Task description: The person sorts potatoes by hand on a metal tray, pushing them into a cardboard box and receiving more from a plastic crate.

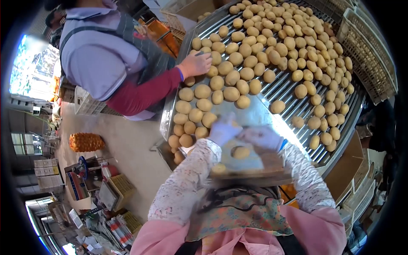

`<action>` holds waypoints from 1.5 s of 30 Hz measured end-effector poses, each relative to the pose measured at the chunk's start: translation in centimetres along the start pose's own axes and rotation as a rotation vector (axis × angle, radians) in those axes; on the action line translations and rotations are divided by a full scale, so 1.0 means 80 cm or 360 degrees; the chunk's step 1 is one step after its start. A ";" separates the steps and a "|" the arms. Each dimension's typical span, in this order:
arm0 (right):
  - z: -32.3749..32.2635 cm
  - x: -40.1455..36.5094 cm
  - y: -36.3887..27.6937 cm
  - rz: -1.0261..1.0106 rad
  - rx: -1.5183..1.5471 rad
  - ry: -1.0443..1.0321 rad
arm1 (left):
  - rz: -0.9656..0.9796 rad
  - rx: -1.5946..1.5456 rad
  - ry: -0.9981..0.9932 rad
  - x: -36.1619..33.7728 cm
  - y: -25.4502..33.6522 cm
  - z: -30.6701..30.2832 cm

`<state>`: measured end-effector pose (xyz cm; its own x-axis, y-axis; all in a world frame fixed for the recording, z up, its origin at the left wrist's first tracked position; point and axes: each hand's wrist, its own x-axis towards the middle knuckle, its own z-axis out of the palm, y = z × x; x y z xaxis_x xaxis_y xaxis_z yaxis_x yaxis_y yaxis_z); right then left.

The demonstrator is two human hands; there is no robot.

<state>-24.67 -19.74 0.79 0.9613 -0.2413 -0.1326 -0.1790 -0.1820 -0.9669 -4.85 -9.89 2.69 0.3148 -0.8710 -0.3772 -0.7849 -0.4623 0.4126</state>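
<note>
My left hand [224, 131], in a pale lavender glove, is over the metal sorting table [257, 111], beside a group of potatoes [195, 115]. A bit of yellowish colour shows at its fingers, too smeared to name. Close by on the right is my right hand [260, 137], in a similar glove, its fingers blurred by motion. Just below the hands, one potato [241, 152] lies on the table's near part. Another potato [219, 168] sits by the near edge, toward the left.
Many potatoes [293, 42] cover the metal roller conveyor [280, 87] beyond. A co-worker's hand [195, 64] reaches in among potatoes at the left. A plastic crate [367, 53] stands at the far right. On the floor at left is a full orange net sack [86, 142].
</note>
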 end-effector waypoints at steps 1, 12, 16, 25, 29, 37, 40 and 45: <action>-0.025 -0.001 -0.015 -0.0133 -0.0373 0.0409 | -0.0009 0.0065 0.0250 0.012 -0.012 -0.006; 0.039 -0.002 -0.033 -0.0074 -0.1649 0.0658 | -0.0135 0.0600 -0.0126 0.098 -0.011 -0.086; 0.094 -0.046 -0.049 0.0316 -0.0066 0.0494 | 0.0128 0.0500 -0.0002 0.110 -0.065 -0.027; 0.133 -0.176 -0.062 -0.0129 0.2092 0.1165 | 0.1131 -0.0324 0.0058 -0.142 0.144 0.055; 0.156 -0.313 -0.022 0.0022 0.2321 0.1412 | 0.1606 -0.0409 0.0271 -0.179 0.123 0.074; 0.194 -0.609 0.061 0.1201 0.0688 0.2096 | 0.0987 0.0330 0.0410 -0.118 -0.178 -0.007; 0.136 -0.489 -0.020 0.1075 0.0117 0.2184 | 0.0326 0.0547 0.0964 -0.070 -0.183 0.008; 0.056 -0.274 -0.048 0.0735 -0.0776 0.1223 | 0.0441 0.0379 0.0900 -0.077 -0.055 0.076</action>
<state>-44.14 -9.45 6.42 0.4132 -0.9016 -0.1282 -0.7291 -0.2432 -0.6397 -6.58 -1.51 -1.81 0.2649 -0.9351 0.2353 -0.9528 -0.2163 0.2130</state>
